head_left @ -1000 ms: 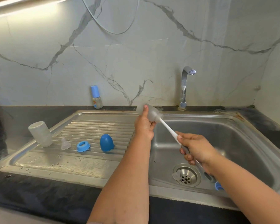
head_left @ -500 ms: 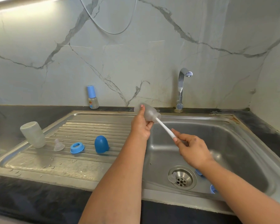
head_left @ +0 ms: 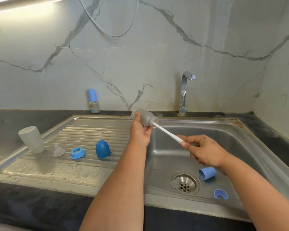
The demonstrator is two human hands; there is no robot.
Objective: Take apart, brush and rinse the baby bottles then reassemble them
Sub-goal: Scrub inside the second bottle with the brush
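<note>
Right now our left hand (head_left: 141, 130) grips the small clear bottle (head_left: 144, 118) above the sink (head_left: 237, 144) rim, neck pointing toward four o'clock. The brush handle (head_left: 167, 132) runs out of it along that same axis to our right hand (head_left: 204, 151), whose fingers (head_left: 183, 142) pinch its end. Compared with a second ago, the right hand grips farther back and the blue cap (head_left: 207, 173) on the sink floor shows uncovered.

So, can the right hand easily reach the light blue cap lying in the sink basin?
Probably yes. The light blue cap lies uncovered on the basin floor, just below the right hand. However, that hand holds the brush handle, so it must first let go of it.
</note>
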